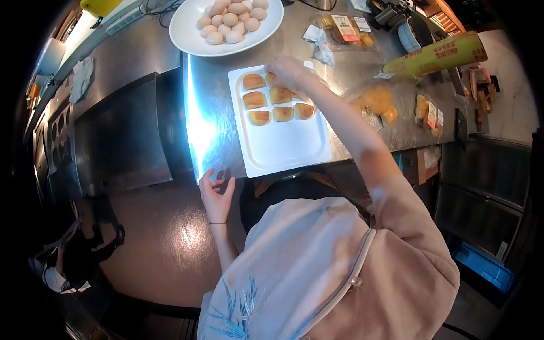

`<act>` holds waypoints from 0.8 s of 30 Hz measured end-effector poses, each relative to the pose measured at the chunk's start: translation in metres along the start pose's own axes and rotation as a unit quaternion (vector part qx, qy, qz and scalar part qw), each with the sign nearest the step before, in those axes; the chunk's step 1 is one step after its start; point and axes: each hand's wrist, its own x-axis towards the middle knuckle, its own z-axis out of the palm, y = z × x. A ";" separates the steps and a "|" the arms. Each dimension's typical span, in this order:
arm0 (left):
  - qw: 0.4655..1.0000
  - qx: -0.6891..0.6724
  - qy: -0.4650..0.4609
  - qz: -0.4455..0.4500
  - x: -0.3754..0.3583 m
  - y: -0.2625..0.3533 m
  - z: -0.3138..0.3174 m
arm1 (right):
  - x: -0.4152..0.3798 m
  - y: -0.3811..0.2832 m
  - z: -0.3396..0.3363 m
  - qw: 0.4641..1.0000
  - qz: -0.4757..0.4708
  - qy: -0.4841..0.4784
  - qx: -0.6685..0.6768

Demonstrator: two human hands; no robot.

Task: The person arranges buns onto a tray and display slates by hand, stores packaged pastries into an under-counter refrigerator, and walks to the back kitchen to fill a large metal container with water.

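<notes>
A white tray (283,144) lies near the counter's front edge. Several golden-brown pastries (254,100) sit in rows across its far half, and the near half shows bare white. My right hand (288,75) reaches over the far side of the tray, at the back row, its fingertips down among the pastries. Its palm and forearm cover part of that row, so whether a pastry is between the fingers stays hidden. My left hand (217,199) is by the counter's front edge, left of the tray, fingers apart and holding nothing.
A large white bowl of eggs (229,20) stands behind the tray. To the right are packaged pastries (347,29), a plastic bag with yellow food (375,102) and a green printed roll (433,55). A person (62,260) is at the lower left.
</notes>
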 end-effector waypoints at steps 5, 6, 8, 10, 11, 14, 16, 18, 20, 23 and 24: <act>1.000 0.007 0.001 -0.014 0.005 0.003 -0.007 | -0.063 -0.019 -0.018 0.967 0.163 0.176 0.082; 1.000 0.006 -0.001 -0.011 0.007 0.002 -0.005 | -0.079 -0.024 -0.020 0.964 0.196 0.159 0.083; 1.000 -0.013 -0.022 -0.015 0.014 -0.002 0.005 | -0.114 -0.039 -0.012 0.883 0.260 0.198 0.336; 0.998 -0.041 -0.043 -0.003 0.018 0.016 0.016 | -0.152 -0.050 -0.008 0.910 0.137 0.281 0.274; 0.997 -0.041 -0.062 -0.003 0.019 0.030 0.021 | -0.163 -0.062 -0.022 0.914 0.105 0.347 0.182; 0.985 -0.081 -0.144 0.050 0.025 0.048 0.052 | -0.214 -0.071 -0.054 0.893 0.102 0.380 0.219; 0.974 -0.084 -0.197 0.070 0.027 0.062 0.082 | -0.244 -0.064 -0.054 0.876 0.154 0.433 0.146; 0.960 -0.102 -0.234 0.117 0.023 0.092 0.107 | -0.275 -0.042 -0.042 0.825 0.249 0.485 0.148; 0.950 -0.112 -0.269 0.109 0.012 0.114 0.128 | -0.303 -0.010 -0.030 0.776 0.400 0.477 0.099; 0.945 -0.128 -0.287 0.090 -0.005 0.138 0.155 | -0.332 0.066 0.013 0.755 0.470 0.443 0.112; 0.940 -0.144 -0.300 0.071 -0.009 0.140 0.164 | -0.339 0.086 0.017 0.752 0.470 0.448 0.117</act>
